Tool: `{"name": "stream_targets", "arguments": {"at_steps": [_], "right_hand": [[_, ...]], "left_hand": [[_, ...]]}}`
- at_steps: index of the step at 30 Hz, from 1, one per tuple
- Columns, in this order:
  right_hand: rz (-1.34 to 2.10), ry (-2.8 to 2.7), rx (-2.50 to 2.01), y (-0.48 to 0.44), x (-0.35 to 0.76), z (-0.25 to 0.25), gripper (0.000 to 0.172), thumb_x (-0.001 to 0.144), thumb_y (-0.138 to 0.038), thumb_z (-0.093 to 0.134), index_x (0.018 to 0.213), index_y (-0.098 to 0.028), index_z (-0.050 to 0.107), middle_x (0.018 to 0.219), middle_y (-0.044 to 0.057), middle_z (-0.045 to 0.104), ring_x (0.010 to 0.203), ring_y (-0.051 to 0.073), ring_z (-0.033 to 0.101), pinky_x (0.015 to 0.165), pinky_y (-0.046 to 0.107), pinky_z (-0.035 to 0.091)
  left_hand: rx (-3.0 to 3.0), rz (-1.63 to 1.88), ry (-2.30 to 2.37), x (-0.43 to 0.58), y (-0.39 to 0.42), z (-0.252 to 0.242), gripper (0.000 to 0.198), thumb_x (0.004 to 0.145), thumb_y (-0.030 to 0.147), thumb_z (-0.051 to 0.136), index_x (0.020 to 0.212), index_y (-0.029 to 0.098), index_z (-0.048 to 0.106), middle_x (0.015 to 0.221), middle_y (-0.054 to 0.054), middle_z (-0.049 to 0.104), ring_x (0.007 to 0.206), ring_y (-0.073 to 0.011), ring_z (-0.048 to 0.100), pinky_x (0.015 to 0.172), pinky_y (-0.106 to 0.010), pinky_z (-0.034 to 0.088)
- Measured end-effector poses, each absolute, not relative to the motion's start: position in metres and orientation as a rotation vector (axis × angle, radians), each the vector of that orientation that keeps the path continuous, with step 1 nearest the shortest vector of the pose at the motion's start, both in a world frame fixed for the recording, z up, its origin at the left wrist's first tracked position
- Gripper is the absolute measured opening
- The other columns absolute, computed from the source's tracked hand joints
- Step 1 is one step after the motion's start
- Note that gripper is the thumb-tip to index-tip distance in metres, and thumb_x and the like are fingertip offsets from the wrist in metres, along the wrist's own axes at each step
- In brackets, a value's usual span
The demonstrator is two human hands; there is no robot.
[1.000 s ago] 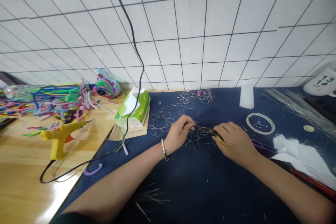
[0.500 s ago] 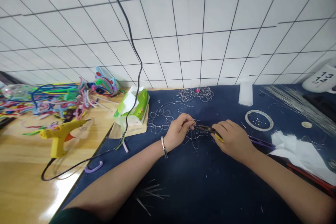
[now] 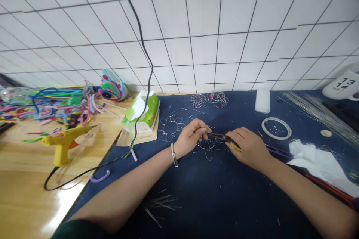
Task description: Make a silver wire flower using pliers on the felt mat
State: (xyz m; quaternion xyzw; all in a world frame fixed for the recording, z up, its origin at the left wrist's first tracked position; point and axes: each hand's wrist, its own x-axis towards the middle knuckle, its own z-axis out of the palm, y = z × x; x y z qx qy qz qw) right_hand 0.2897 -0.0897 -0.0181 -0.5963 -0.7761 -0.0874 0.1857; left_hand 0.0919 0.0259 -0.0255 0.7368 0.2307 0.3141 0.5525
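My left hand (image 3: 193, 137) pinches a thin wire flower (image 3: 208, 150), whose looped petals hang below my fingers. My right hand (image 3: 246, 147) is wrapped round pliers (image 3: 221, 137) with yellow and black handles. The jaws point left and meet the wire at my left fingertips; the exact contact is too small to make out. Left of my left hand lies another wire flower (image 3: 171, 129) with a ring of open petals. Farther back, wire flowers with pink beads (image 3: 218, 99) sit near the wall.
A white ring-shaped dish (image 3: 276, 128) holds small beads. Beyond it lie straight wires (image 3: 311, 112), and nearer, crumpled white paper (image 3: 319, 160). On the left are a tissue pack (image 3: 146, 110), a yellow glue gun (image 3: 64, 143) and a black cable (image 3: 143, 41). Cut wire bits (image 3: 162, 205) lie in front.
Both hands stay in nearly the same place. The wire flower has turned slightly under my left fingers, and the pliers have tilted a little.
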Motion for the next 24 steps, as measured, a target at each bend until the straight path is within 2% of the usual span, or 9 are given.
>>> {"name": "stream_targets", "arguments": {"at_steps": [12,24], "right_hand": [[-0.161,-2.17,-1.686,-0.0894,0.2916,-0.0227,0.018,0.084,-0.027,0.046,0.095,-0.018,0.056,0.084,0.006,0.058,0.08,0.017,0.052,0.072,0.031,0.041],[-0.197,-2.157,-1.715,-0.0916,0.2884,-0.026,0.018,0.084,-0.03,0.046,0.091,-0.018,0.057,0.08,0.005,0.059,0.078,0.015,0.055,0.065,0.026,0.041]], "left_hand": [[1.787,0.731,0.527,0.0906,0.0271,-0.0245,0.013,0.089,0.025,0.041,0.088,0.015,0.049,0.084,-0.006,0.064,0.063,-0.0088,0.057,0.056,-0.022,0.045],[1.841,0.718,0.528,0.0897,0.0262,-0.0225,0.012,0.089,0.024,0.04,0.088,0.015,0.049,0.081,-0.005,0.063,0.063,-0.0084,0.057,0.057,-0.022,0.045]]}}
